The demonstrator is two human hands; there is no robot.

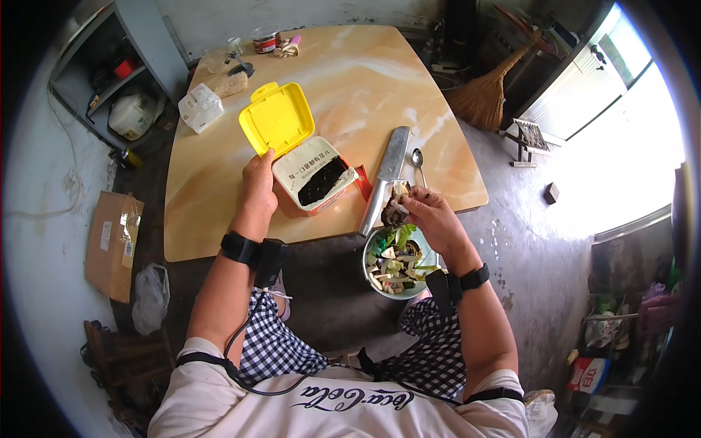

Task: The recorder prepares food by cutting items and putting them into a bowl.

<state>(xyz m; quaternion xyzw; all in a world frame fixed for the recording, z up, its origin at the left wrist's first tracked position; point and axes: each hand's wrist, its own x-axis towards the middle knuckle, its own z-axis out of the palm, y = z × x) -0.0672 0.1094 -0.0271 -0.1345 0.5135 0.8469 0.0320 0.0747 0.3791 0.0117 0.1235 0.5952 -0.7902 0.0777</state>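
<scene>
My left hand (259,180) holds the raised yellow lid (278,119) of a plastic tub by its near edge. The tub's printed white seal (306,156) is partly peeled back, and dark contents (324,180) show beneath it. In my right hand (432,213) is a crumpled, dark-smeared piece (395,211), perhaps torn film, pinched between thumb and fingers. It is above the rim of a pail (369,276) of vegetable scraps (394,265). A cleaver (393,156) lies between the tub and a metal spoon (418,159); a red packet (362,183) touches the tub's right side.
On the marbled table (219,219) stand a tissue pack (201,108), a sponge-like block (231,85), a phone stand (241,67) and a lidded jar (265,41). A broom (482,93) and a small stool (528,139) are right of the table; a cardboard box (114,243) is at left.
</scene>
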